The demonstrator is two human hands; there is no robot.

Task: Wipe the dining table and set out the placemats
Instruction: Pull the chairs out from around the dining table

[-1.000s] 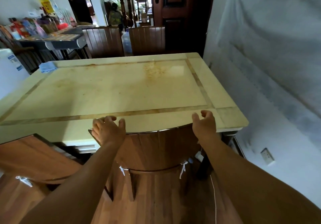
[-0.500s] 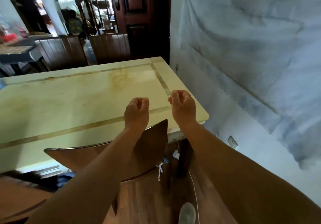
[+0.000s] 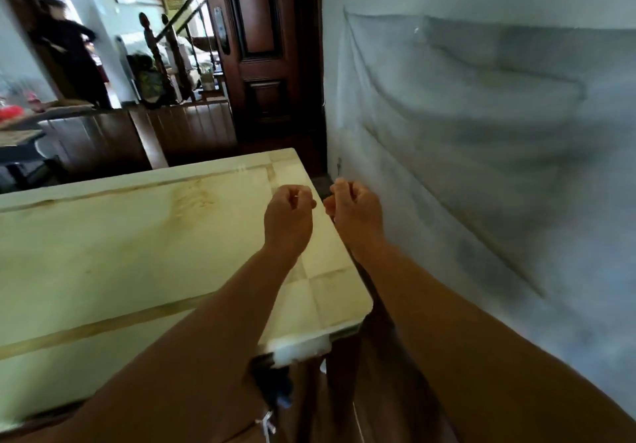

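The cream dining table (image 3: pixel 120 253) with brown inlay lines fills the left half of the view, its right end close to the wall. A yellowish stain (image 3: pixel 192 198) marks the top near the far side. My left hand (image 3: pixel 288 219) is a closed fist held above the table's right end. My right hand (image 3: pixel 354 212) is also a closed fist, just past the table's right edge, beside the left one. Neither hand holds anything. No cloth or placemat is in view.
A pale wall with a plastic sheet (image 3: pixel 481 133) runs along the right, leaving a narrow gap beside the table. Dark wooden chairs (image 3: pixel 192 129) stand at the far side. A dark door (image 3: pixel 265 47) is behind them. A person (image 3: pixel 72 60) stands far left.
My hands let go of the chair back, rose and closed into fists. The view has swung right, along the table's right end toward the wall; the chair has left the view.
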